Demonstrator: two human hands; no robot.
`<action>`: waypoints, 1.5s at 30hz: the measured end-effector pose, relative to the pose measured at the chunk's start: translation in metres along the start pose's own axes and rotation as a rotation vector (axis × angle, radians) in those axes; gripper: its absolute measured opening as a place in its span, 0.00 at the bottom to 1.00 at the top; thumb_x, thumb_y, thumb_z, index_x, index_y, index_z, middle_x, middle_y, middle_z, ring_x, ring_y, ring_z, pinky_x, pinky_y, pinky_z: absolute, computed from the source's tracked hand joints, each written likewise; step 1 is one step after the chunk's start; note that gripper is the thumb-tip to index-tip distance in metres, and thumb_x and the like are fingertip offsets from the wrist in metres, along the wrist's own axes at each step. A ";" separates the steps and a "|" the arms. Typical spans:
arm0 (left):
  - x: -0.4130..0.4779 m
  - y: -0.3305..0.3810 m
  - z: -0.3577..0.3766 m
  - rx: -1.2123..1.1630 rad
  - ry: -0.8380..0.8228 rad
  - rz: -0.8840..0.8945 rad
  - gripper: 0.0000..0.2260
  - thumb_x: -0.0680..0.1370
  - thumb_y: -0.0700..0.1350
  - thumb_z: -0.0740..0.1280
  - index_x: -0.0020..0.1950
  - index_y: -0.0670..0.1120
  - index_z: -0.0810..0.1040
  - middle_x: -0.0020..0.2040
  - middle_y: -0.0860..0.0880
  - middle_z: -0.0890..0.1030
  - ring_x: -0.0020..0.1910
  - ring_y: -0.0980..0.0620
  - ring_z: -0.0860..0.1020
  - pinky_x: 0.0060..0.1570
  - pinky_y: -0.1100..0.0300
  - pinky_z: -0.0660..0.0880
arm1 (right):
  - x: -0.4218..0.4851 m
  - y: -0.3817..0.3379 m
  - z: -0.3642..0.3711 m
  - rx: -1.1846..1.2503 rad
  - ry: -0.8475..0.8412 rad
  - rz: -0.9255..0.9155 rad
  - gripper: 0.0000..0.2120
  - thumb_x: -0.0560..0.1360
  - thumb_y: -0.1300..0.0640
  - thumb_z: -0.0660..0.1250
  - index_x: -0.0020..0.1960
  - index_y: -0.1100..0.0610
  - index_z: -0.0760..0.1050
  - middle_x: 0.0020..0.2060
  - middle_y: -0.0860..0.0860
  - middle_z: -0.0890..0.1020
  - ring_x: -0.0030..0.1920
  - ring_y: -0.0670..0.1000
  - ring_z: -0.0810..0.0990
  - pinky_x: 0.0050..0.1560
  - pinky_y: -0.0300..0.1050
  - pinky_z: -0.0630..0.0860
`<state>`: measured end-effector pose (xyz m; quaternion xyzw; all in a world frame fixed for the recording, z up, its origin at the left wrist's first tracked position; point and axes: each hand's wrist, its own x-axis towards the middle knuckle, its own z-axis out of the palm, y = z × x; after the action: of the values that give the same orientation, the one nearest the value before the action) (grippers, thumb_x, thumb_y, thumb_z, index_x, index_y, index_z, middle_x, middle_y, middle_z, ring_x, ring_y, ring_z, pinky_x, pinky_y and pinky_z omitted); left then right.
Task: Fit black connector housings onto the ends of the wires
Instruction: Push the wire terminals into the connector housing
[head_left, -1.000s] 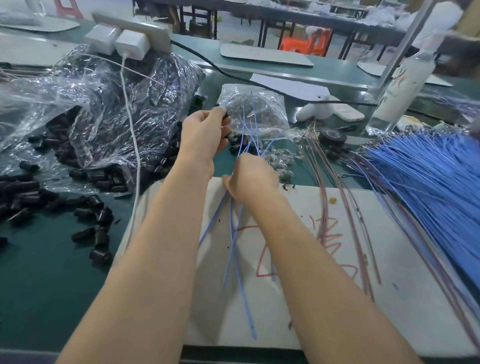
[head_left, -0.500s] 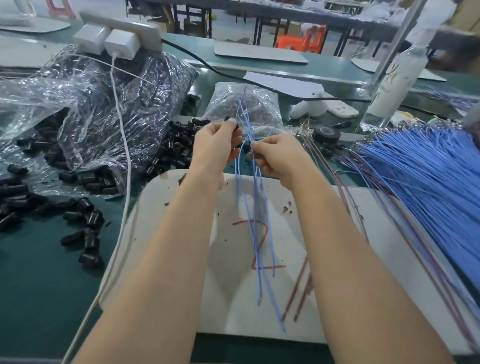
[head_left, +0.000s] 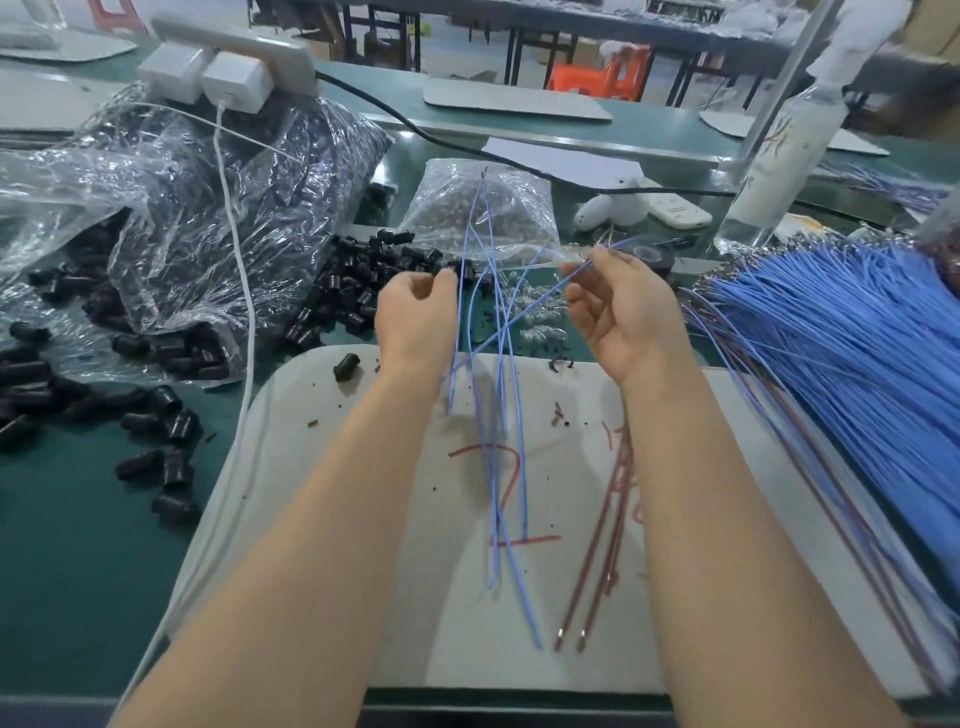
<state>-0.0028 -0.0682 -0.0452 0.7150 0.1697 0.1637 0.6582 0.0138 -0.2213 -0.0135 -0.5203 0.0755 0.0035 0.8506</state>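
Note:
My left hand (head_left: 415, 319) pinches a black connector housing (head_left: 466, 271) and a bunch of thin blue wires (head_left: 501, 415) that hang down over the white board (head_left: 322, 467). My right hand (head_left: 621, 306) is raised beside it and pinches one blue wire (head_left: 524, 319) that slants down to the left across the bunch. A loose black housing (head_left: 346, 366) lies on the board's far left corner. Several more black housings (head_left: 358, 291) are heaped behind my left hand.
A clear plastic bag of black housings (head_left: 208, 208) spreads at the left, with loose housings (head_left: 166, 457) on the green table. A small clear bag (head_left: 483, 208) sits behind the hands. A big fan of blue wires (head_left: 857, 374) lies right. Brown wires (head_left: 605, 545) rest on the board.
My hands have drawn apart. The right hand moved to the right and pulled one blue wire out of the bunch that the left hand still holds.

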 end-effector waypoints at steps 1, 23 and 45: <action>0.001 0.007 0.000 -0.017 -0.048 0.028 0.08 0.78 0.48 0.63 0.52 0.45 0.77 0.40 0.54 0.76 0.40 0.58 0.74 0.47 0.62 0.72 | 0.000 0.003 0.000 0.005 0.037 -0.042 0.06 0.81 0.61 0.60 0.45 0.56 0.67 0.30 0.52 0.81 0.24 0.45 0.76 0.24 0.34 0.73; -0.003 -0.007 0.014 0.077 -0.018 0.401 0.04 0.78 0.40 0.66 0.49 0.47 0.72 0.39 0.60 0.75 0.36 0.69 0.74 0.41 0.77 0.69 | -0.004 0.031 0.006 -0.206 0.109 -0.385 0.09 0.81 0.58 0.60 0.44 0.58 0.76 0.33 0.52 0.80 0.32 0.47 0.79 0.36 0.39 0.78; -0.005 -0.008 0.014 0.294 -0.176 0.497 0.08 0.76 0.36 0.65 0.52 0.45 0.80 0.45 0.52 0.81 0.46 0.56 0.78 0.47 0.74 0.70 | -0.012 0.025 0.011 -0.193 0.069 -0.516 0.08 0.81 0.60 0.59 0.45 0.58 0.74 0.37 0.55 0.81 0.36 0.50 0.82 0.40 0.40 0.80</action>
<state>-0.0009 -0.0821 -0.0545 0.8336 -0.0463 0.2311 0.4996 0.0013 -0.1992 -0.0293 -0.6008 -0.0315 -0.2238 0.7668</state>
